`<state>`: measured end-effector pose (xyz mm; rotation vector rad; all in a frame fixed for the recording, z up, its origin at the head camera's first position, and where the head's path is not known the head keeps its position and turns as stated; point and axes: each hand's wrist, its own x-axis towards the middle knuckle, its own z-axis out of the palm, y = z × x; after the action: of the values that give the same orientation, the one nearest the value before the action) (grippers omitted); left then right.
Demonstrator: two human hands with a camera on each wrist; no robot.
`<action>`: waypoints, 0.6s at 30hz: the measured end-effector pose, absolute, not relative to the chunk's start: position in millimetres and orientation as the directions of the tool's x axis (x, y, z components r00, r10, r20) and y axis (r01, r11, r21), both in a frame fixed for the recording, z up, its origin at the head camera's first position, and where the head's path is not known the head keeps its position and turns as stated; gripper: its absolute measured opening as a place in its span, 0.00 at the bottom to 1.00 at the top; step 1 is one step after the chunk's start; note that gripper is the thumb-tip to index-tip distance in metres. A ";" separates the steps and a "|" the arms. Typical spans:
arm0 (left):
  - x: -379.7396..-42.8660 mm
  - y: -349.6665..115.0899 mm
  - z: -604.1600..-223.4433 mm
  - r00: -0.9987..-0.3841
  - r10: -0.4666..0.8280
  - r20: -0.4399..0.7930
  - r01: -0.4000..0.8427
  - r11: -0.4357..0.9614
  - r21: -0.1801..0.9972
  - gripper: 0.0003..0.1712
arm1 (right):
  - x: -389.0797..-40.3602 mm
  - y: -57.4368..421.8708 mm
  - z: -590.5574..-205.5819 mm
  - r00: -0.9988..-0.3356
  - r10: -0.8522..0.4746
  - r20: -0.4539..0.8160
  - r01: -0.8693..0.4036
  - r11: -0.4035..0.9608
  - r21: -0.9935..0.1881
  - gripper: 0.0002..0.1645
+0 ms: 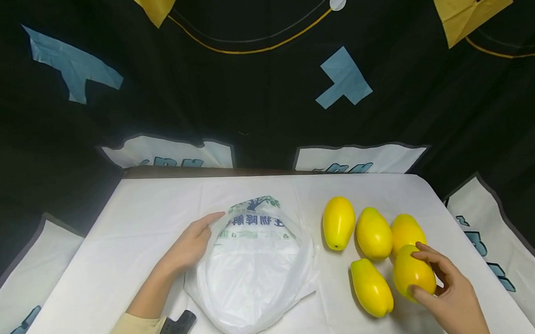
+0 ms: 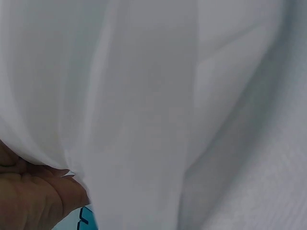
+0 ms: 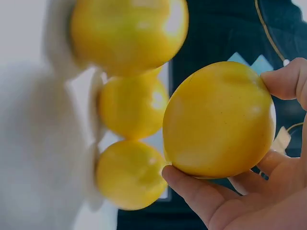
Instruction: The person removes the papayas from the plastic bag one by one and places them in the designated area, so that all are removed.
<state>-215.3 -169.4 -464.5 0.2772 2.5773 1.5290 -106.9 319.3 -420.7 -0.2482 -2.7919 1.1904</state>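
A white plastic bag (image 1: 253, 275) with blue and green print lies with its mouth spread on the table. My left hand (image 1: 197, 240) grips the left side of the bag's rim. In the left wrist view, the white film fills most of the picture, with part of the hand (image 2: 43, 196) at lower left. On the right, my right hand (image 1: 450, 283) holds a yellow papaya (image 1: 413, 272) between thumb and fingers. The right wrist view shows this papaya (image 3: 218, 120) raised off the table. Other papayas lie close by: one front left (image 1: 371, 287), several behind (image 1: 374, 233).
The table (image 1: 158, 205) has a white cover. A black strap end (image 1: 180, 325) sticks out from the left sleeve (image 1: 131, 331). Behind the table hangs a dark curtain (image 1: 247, 104) with blue and yellow patches. The leftmost papaya (image 1: 339, 223) lies right of the bag.
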 end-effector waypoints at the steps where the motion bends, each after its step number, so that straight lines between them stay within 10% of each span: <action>1: -215.0 -169.3 -464.2 -0.974 0.226 -0.018 0.093 0.469 0.878 0.27 | -106.8 321.8 -423.4 -0.982 0.190 0.011 0.124 0.683 -0.720 0.37; 18: -215.0 -169.4 -466.3 -0.974 0.225 -0.016 0.094 0.468 0.879 0.27 | -103.1 338.0 -448.6 -0.943 0.207 -0.261 0.332 0.654 -0.680 0.46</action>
<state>-215.0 -169.4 -466.3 0.2817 2.5779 1.5311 -103.1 338.0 -448.6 -0.4929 -3.0005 1.2872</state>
